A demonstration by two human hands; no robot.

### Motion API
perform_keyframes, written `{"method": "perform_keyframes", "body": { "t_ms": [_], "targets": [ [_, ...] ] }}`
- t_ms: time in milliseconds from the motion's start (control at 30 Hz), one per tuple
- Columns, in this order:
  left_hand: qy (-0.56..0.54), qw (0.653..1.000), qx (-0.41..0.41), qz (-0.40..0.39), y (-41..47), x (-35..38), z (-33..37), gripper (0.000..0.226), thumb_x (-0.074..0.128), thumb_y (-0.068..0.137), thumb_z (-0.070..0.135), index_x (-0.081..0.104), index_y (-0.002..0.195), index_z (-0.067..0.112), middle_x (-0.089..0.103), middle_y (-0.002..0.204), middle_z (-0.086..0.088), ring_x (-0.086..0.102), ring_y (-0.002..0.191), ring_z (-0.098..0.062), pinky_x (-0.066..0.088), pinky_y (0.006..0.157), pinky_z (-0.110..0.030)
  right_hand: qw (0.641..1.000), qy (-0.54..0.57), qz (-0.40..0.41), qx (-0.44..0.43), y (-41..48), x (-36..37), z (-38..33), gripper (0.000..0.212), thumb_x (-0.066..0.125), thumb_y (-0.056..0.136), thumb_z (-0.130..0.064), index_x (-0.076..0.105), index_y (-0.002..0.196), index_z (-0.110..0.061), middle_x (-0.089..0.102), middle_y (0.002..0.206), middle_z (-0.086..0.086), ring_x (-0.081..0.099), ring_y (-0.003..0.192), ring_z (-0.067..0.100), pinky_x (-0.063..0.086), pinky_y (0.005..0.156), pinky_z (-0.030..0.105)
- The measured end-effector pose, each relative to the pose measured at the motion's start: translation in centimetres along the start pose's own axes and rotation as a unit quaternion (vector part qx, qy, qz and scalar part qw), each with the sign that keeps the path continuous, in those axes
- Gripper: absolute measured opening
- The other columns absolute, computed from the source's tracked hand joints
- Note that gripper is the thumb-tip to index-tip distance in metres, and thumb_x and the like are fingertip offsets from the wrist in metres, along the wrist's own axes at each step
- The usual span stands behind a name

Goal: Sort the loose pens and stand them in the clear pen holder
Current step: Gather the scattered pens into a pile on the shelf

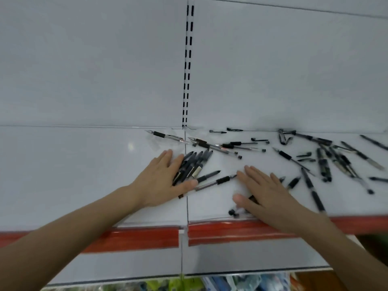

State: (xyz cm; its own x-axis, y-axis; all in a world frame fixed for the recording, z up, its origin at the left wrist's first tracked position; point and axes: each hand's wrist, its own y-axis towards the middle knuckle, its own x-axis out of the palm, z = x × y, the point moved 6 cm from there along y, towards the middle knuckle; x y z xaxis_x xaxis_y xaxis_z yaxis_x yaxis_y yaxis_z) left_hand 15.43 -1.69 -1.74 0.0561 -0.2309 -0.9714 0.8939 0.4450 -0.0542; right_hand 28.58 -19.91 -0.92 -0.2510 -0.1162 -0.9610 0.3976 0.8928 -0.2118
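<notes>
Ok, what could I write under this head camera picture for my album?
Left hand and right hand lie flat on loose black pens scattered over a white shelf.

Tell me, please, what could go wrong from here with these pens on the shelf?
The small black pieces beside the right hand lie close to the shelf's front edge and might roll off. The bundle of pens under the flat left hand is not gripped, so it may scatter.
</notes>
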Motion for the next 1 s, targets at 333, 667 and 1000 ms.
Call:
{"method": "perform_keyframes", "body": {
  "t_ms": [333,667,1000],
  "targets": [
    [-0.042,0.999,0.032,0.005,1.3,-0.3,5.8,0.073,0.023,0.09,0.061,0.011,0.147,0.017,0.003,0.156,-0.013,-0.001,0.144,-0.023,0.007,0.117,-0.037,0.995,0.059,0.08,-0.029,2.4,-1.8,-0.1,0.068,0.026,0.092,-0.056,0.005,0.148,-0.024,-0.004,0.157,-0.003,-0.009,0.143,0.009,-0.002,0.118,0.038],
    [-0.087,0.995,0.045,-0.027,2.3,0.5,8.9,0.058,0.025,0.097,0.044,0.025,0.142,0.007,0.025,0.152,-0.008,0.017,0.142,-0.021,0.016,0.111,-0.028,0.994,0.014,0.069,-0.087,5.5,-2.3,0.6,0.072,0.009,0.087,-0.062,0.009,0.148,-0.023,0.001,0.158,0.0,-0.003,0.145,0.013,0.003,0.118,0.039],
    [-0.079,0.956,-0.255,0.122,3.4,-2.5,-1.6,0.061,0.036,0.094,0.046,0.028,0.136,0.004,0.034,0.135,-0.025,0.032,0.128,-0.039,0.028,0.105,-0.042,0.984,0.014,0.083,-0.158,6.6,-2.2,-0.2,0.092,-0.01,0.069,-0.076,0.012,0.147,-0.031,-0.002,0.157,-0.004,-0.005,0.144,0.011,-0.002,0.117,0.035]
  ]
}}
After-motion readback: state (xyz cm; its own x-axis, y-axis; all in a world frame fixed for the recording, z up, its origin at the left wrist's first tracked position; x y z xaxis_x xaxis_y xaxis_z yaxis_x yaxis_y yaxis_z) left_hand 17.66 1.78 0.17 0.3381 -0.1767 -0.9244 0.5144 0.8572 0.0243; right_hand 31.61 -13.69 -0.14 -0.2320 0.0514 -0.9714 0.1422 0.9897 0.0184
